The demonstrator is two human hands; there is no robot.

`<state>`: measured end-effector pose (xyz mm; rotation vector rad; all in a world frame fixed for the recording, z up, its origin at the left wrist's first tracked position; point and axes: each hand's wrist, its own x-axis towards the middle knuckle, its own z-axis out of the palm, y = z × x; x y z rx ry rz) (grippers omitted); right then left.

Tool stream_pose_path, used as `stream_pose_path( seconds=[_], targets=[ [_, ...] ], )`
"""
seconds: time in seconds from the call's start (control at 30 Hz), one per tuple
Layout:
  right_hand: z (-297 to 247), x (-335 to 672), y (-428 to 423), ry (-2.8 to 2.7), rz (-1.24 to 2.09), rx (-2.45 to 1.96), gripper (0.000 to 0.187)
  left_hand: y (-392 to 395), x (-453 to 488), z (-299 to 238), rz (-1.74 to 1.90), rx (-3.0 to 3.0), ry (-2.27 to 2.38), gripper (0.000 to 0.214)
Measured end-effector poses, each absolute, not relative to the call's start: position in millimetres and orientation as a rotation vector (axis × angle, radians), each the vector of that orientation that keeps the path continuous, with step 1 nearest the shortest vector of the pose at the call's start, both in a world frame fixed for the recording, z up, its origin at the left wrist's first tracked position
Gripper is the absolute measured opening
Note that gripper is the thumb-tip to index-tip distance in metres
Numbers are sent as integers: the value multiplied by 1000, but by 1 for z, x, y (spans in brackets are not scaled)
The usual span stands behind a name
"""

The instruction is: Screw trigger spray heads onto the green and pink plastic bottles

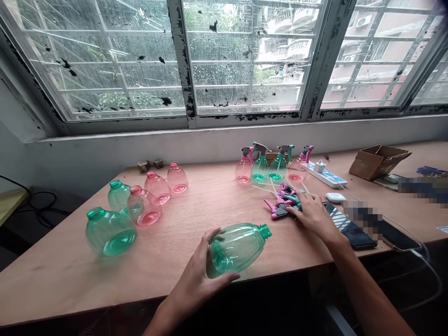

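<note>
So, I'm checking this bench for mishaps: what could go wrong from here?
1. The green bottle lies on its side near the front edge of the table, cupped only by the left hand. If let go, it might roll off.
2. The right hand rests on the loose pile of trigger heads. A sweep could scatter them into the finished sprayers behind.

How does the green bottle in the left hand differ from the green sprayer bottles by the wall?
The held bottle lies on its side at the near edge, gripped by the left hand; the sprayer bottles stand upright, untouched, at the back. The held bottle's neck is open; the sprayer bottles carry trigger heads. All are translucent green.
</note>
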<state>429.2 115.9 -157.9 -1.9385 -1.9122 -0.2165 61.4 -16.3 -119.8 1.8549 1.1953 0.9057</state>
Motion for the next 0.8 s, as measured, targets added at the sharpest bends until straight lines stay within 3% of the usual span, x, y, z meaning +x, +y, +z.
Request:
stream_pose_path(
  seconds=[0.2, 0.33, 0.47, 0.67, 0.8],
  targets=[
    [-152, 436, 121, -1860, -170, -1879, 50, -16, 61, -120, 905, 1867, 1174, 83],
    [-153, 442, 116, -1778, -148, -1921, 62, -16, 62, -119, 927, 1864, 1157, 82],
    [-155, 444, 116, -1755, -66, -1879, 58, -16, 61, -120, 918, 1874, 1158, 82],
    [-136, 445, 110, -1599, -49, -1838, 71, -15, 60, -123, 909, 1877, 1162, 83],
    [-118, 434, 87, -1365, 382, -1548, 70, -14, 62, -125, 943, 1777, 1186, 85]
  ],
)
